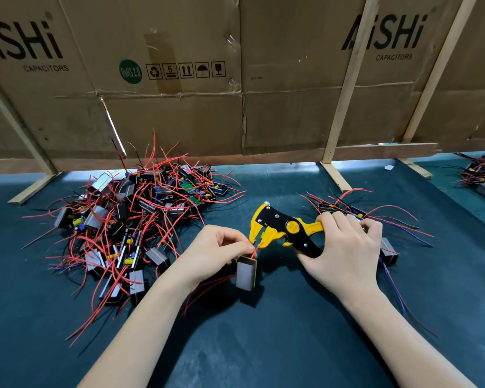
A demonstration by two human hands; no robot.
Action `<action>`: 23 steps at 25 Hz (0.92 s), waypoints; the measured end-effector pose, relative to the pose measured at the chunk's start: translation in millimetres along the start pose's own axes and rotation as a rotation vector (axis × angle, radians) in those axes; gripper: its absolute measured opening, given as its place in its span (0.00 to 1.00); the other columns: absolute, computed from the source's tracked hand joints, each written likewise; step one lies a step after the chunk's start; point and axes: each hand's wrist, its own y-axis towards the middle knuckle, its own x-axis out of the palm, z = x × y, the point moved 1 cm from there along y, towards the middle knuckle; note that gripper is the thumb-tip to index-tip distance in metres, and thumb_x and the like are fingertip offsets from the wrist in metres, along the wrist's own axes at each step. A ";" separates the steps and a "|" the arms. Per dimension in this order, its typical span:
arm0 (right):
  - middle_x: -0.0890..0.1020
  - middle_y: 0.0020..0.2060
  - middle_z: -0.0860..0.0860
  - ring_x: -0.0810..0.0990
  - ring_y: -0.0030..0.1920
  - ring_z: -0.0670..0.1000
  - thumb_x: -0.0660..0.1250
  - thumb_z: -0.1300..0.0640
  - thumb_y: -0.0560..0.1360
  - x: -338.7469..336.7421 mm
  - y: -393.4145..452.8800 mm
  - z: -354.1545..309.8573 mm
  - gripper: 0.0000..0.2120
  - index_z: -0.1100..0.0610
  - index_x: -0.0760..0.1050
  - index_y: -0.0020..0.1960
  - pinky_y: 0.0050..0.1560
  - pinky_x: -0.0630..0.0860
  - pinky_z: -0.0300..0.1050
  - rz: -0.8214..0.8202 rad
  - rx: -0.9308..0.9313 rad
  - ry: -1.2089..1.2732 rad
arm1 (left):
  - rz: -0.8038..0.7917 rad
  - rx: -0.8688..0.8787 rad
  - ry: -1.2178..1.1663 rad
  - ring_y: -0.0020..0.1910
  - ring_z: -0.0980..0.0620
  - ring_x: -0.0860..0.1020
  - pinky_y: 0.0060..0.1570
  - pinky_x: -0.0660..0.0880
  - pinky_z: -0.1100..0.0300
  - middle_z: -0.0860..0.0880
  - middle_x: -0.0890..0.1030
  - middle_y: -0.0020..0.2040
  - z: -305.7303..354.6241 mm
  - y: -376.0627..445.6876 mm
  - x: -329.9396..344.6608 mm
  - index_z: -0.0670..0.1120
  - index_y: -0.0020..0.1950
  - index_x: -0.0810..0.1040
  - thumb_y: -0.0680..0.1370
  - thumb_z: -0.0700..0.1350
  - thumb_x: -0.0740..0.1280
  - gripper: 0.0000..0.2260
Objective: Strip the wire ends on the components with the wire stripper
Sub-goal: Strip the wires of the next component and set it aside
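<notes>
Component (246, 274) hangs under left hand (217, 252) pinching red wire (257, 247); right hand (345, 249) grips wire stripper (280, 229).

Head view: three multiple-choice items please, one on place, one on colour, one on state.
1. Where does the big pile of components lie?
A. to the person's left
B. to the person's right
C. under the stripper

2. What colour is the wire fed into the wire stripper?
A. blue
B. red
C. white

3. What is the left hand doing?
A. lying flat on the mat
B. gripping the stripper
C. pinching the wire above a hanging component

Key: 1 A, the heap sits left of both hands. 2 B, a red strand runs to the tool's mouth. 3 C, its fingertips pinch the wire; the right hand holds the stripper.
</notes>
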 end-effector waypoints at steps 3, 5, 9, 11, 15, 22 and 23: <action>0.76 0.35 0.50 0.75 0.38 0.58 0.67 0.36 0.66 0.1 0.1 -2.0 0.22 0.56 0.75 0.43 0.48 0.64 0.53 0.021 -0.009 -0.015 | -0.005 -0.037 -0.012 0.35 0.54 0.73 0.32 0.68 0.70 0.43 0.82 0.37 -3.0 0.4 1.3 0.43 0.36 0.85 0.75 0.41 0.71 0.08; 0.76 0.35 0.49 0.75 0.38 0.57 0.67 0.37 0.66 0.2 0.3 -2.2 0.22 0.56 0.75 0.43 0.48 0.64 0.53 0.040 -0.006 -0.012 | -0.004 -0.046 0.002 0.35 0.56 0.72 0.32 0.68 0.70 0.45 0.82 0.37 -3.7 1.3 2.4 0.45 0.36 0.85 0.75 0.42 0.72 0.08; 0.76 0.34 0.49 0.75 0.37 0.57 0.67 0.37 0.66 0.6 0.5 -1.5 0.21 0.56 0.74 0.42 0.48 0.64 0.52 0.075 -0.024 -0.012 | -0.009 -0.048 0.000 0.34 0.57 0.71 0.32 0.67 0.70 0.47 0.81 0.36 -2.9 1.4 2.7 0.48 0.35 0.85 0.75 0.42 0.71 0.09; 0.76 0.33 0.49 0.75 0.36 0.57 0.67 0.37 0.67 0.7 0.3 -1.0 0.21 0.56 0.75 0.41 0.48 0.64 0.52 0.096 -0.030 -0.012 | -0.018 -0.052 -0.001 0.33 0.57 0.71 0.33 0.67 0.70 0.47 0.81 0.36 -2.6 0.9 2.2 0.48 0.34 0.85 0.75 0.42 0.71 0.10; 0.75 0.32 0.49 0.75 0.35 0.57 0.67 0.38 0.68 0.5 1.5 -1.2 0.20 0.56 0.74 0.40 0.46 0.64 0.53 0.132 -0.041 -0.008 | -0.027 -0.070 -0.032 0.37 0.55 0.73 0.34 0.67 0.69 0.44 0.83 0.39 -1.1 -0.1 0.9 0.49 0.34 0.85 0.75 0.42 0.71 0.10; 0.74 0.31 0.50 0.73 0.33 0.57 0.62 0.36 0.71 -2.6 2.3 -2.2 0.22 0.56 0.74 0.39 0.45 0.63 0.52 0.144 -0.065 -0.005 | -0.054 -0.068 -0.046 0.37 0.56 0.73 0.34 0.67 0.69 0.48 0.83 0.38 0.2 -1.6 -1.0 0.49 0.34 0.85 0.76 0.41 0.71 0.11; 0.74 0.31 0.50 0.73 0.33 0.58 0.63 0.36 0.70 -2.6 2.3 -2.3 0.22 0.56 0.74 0.39 0.45 0.63 0.52 0.142 -0.071 -0.008 | -0.061 -0.065 -0.041 0.36 0.56 0.72 0.34 0.67 0.69 0.48 0.82 0.37 0.6 -1.9 -1.5 0.48 0.35 0.85 0.76 0.41 0.71 0.10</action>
